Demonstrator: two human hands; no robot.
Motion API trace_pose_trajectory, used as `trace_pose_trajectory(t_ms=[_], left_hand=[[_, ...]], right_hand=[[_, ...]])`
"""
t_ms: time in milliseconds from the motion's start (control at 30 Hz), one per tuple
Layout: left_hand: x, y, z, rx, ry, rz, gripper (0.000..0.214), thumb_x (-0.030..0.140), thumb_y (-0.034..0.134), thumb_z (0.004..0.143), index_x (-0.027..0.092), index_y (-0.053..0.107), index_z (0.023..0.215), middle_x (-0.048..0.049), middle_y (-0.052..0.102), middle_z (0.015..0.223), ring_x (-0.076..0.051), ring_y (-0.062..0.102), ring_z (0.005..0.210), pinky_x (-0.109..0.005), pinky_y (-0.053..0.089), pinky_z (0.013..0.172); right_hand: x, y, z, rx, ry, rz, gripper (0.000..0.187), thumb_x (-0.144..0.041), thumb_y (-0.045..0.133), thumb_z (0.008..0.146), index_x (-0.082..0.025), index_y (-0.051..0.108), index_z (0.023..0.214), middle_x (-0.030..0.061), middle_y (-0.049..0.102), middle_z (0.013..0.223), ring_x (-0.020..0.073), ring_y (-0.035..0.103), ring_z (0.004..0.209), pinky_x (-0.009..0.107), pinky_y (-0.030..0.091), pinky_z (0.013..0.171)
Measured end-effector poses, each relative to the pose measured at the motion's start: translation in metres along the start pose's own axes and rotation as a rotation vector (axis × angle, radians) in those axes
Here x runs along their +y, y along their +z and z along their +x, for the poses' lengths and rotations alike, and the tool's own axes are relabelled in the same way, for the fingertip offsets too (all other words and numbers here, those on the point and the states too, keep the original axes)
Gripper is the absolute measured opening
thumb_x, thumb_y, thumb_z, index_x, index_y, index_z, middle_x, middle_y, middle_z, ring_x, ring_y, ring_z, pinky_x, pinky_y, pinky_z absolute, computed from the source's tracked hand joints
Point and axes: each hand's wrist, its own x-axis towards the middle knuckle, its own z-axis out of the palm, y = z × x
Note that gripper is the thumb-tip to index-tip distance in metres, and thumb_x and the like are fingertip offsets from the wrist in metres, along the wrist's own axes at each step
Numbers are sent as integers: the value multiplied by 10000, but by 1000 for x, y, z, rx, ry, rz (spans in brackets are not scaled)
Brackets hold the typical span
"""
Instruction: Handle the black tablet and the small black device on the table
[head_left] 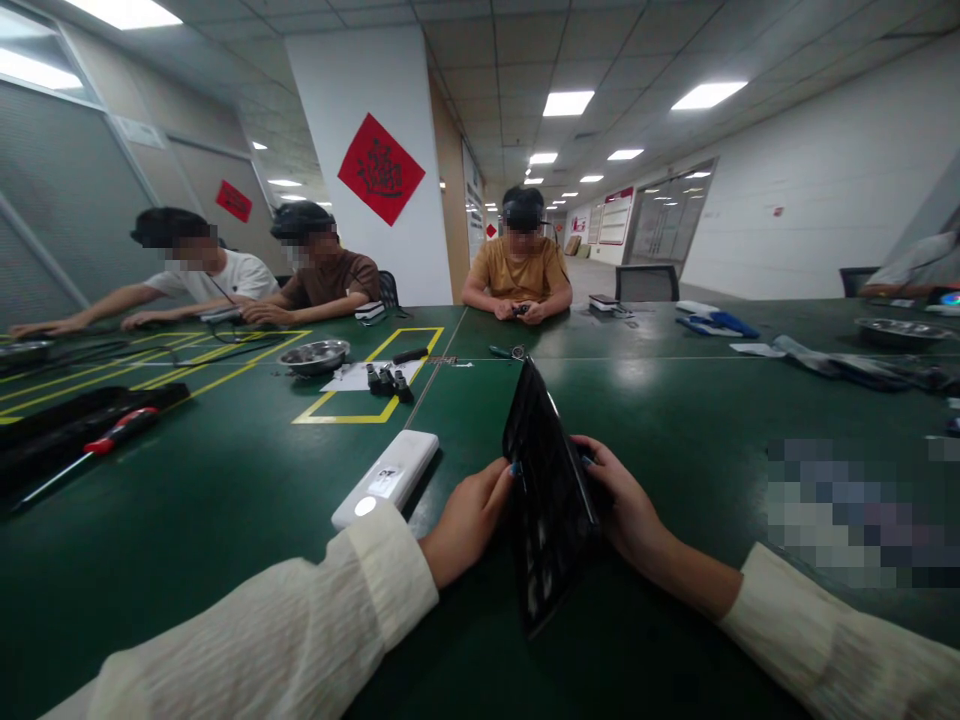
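Note:
A thin black panel (546,500) stands tilted on edge over the green table, with a grid-like pattern on the side facing left. My left hand (472,515) grips its left face, thumb pressed near the middle. On the opposite side, my right hand (630,500) is closed around the panel's right edge, some of its fingers hidden behind it. Dark image and steep angle keep the panel's exact kind unclear. Just left of my left hand lies a white power bank-like block (409,462) with a label and a round white spot.
Leftward lie a red-and-black screwdriver (124,430) and a black pouch (67,425). Further off are a metal bowl (315,357), several black cylindrical pieces (388,381) and a green-handled tool (508,352). Bagged items (832,360) lie right. A person (517,265) sits opposite; others sit left and right.

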Motion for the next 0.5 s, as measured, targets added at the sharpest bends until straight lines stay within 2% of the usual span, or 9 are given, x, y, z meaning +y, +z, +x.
trace_pose_trajectory(t_ms=[233,500], left_hand=[[6,-3,-3,9,29,-7,309,420,363,879,188,564,840,-20,614,743,-181,547,709,-267,420,709],[4,-2,-2,20,15,38,340,405,322,892,178,569,836,-25,620,741,-172,547,692,-280,437,726]], right_hand=[[3,-3,1,-53,-23,-39,506,-410,548,735,-248,427,1199,46,580,981,198,585,759,300,475,558],[5,-6,2,-59,-28,-25,609,-398,546,769,-253,367,1333,46,582,1008,181,555,761,275,442,570]])
